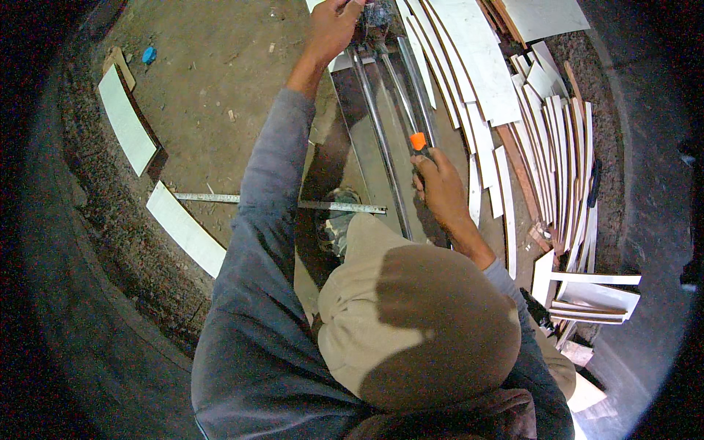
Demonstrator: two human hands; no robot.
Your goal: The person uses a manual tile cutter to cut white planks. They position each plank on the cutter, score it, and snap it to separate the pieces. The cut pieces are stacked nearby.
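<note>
My right hand (445, 185) is wrapped round the black grip of a lever (418, 141) with an orange end. The lever's metal rod runs up to a dark carriage (375, 18) at the top edge, on what looks like a manual tile cutter with shiny metal rails (380, 139). My left hand (334, 28) is at the top edge beside the carriage, fingers curled and partly cut off by the frame; what they hold, if anything, is hidden. A measuring strip (209, 197) lies crosswise, partly behind my left forearm.
Long white strips with brown edges, like cut tile (477, 66), lie along the right, with a stack of narrower strips (561, 161) beyond. Two white pieces (126, 121) lie at the left. A small blue object (149, 54) rests on the dirt floor. My cap (425, 315) covers the lower middle.
</note>
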